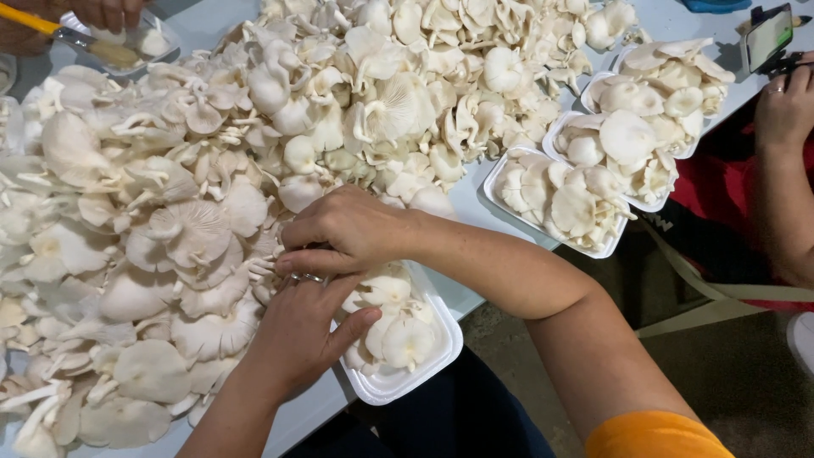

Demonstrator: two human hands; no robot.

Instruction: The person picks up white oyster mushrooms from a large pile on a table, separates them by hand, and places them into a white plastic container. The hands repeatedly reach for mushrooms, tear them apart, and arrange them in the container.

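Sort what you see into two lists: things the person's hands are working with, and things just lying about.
In use:
left hand
right hand
white foam tray under both hands, partly filled
mushroom heap on the table

Lying about:
three filled trays
phone by another person's hand
tray with a yellow-handled tool

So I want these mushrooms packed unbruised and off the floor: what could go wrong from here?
The white tray juts past the table edge; pressure from the left hand or right hand might tip it. Its mushrooms are heaped, so caps could crush. The filled trays also sit near the edge.
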